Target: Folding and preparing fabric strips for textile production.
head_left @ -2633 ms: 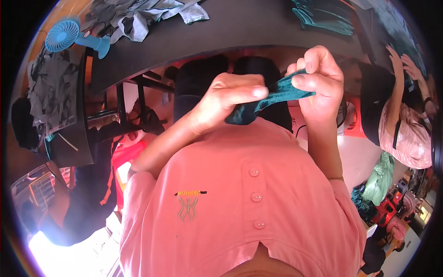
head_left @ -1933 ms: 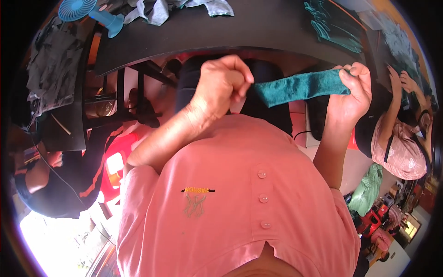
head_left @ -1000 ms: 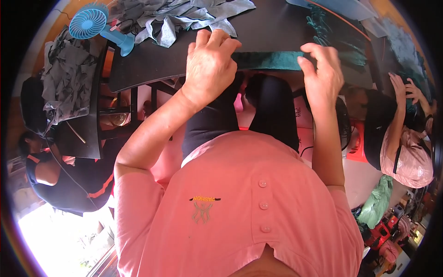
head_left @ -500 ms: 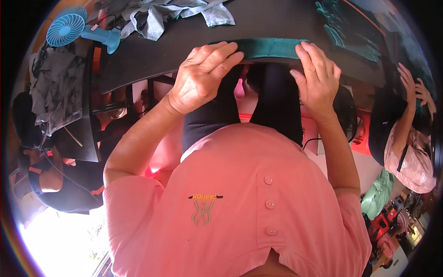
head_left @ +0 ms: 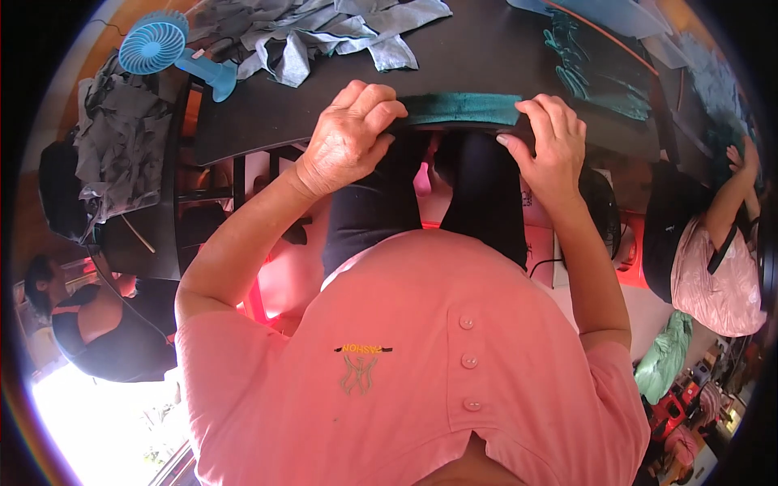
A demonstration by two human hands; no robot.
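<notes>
A teal fabric strip (head_left: pixel 463 108) lies lengthwise along the near edge of the dark table, slightly bowed. My left hand (head_left: pixel 350 138) is closed at its left end, fingers curled, with the thumb below them. At the other end, my right hand (head_left: pixel 553 144) grips the strip, fingertips on top and thumb lower down by the table edge. The exact pinch of each hand is partly hidden by the fingers.
Grey fabric pieces (head_left: pixel 324 40) lie on the far left of the table (head_left: pixel 267 113), beside a blue fan (head_left: pixel 154 44). More teal strips (head_left: pixel 600 89) lie at the far right. A grey cloth heap (head_left: pixel 121 146) hangs left. Co-workers sit on both sides.
The strip and both hands have shifted a little nearer to me. My left fingers have curled in more, and the whole view has tilted slightly, showing more of the grey pieces.
</notes>
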